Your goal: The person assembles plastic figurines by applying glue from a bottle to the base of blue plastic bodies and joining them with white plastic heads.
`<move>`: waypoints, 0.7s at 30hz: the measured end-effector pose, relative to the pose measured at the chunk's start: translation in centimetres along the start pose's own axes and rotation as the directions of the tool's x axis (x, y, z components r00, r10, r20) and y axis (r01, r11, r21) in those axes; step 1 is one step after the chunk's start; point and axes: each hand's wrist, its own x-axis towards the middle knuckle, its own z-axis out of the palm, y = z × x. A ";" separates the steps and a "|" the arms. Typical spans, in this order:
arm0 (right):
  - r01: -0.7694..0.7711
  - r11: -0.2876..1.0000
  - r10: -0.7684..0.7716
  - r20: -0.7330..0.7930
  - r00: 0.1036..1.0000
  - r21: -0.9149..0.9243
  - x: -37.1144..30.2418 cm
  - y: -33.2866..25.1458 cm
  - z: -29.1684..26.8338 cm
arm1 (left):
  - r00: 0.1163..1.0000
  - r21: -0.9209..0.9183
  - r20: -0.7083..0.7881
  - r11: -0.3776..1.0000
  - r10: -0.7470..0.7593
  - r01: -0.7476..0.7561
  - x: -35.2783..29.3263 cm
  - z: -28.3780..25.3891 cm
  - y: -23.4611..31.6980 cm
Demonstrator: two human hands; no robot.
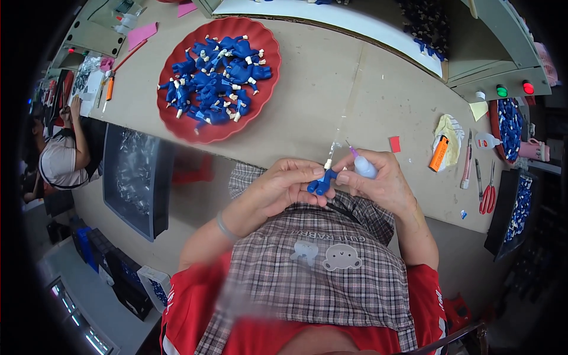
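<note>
Between both hands, just above my lap, is a small blue doll figure (pixel 320 187) with a white piece at its neck end. The fingers and thumb of my left hand (pixel 284 188) pinch it from the left side. My right hand (pixel 381 180) holds a small white needle-tip squeeze bottle (pixel 365 168) with a purple nozzle, its thin needle pointing up and to the left. The thumb and fingertips of that hand also reach the figure's right side. Beyond, at the left, a red scalloped plate (pixel 171 121) carries a heap of similar blue figures (pixel 216 83).
Right of my hands lie an orange lighter (pixel 439 154) on a yellow cloth (pixel 452 133), a pen-like tool (pixel 467 160) and red-handled scissors (pixel 487 198). A grey bin (pixel 112 183) stands left below the table edge. Above the table runs a shelf (pixel 331 16). Another person (pixel 65 154) works far left.
</note>
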 end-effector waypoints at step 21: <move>0.170 0.982 -0.187 -0.312 0.931 -0.081 -0.5 1.4 3.2 | 0.631 0.883 0.251 0.093 0.734 -0.460 -0.3 1.2 -0.8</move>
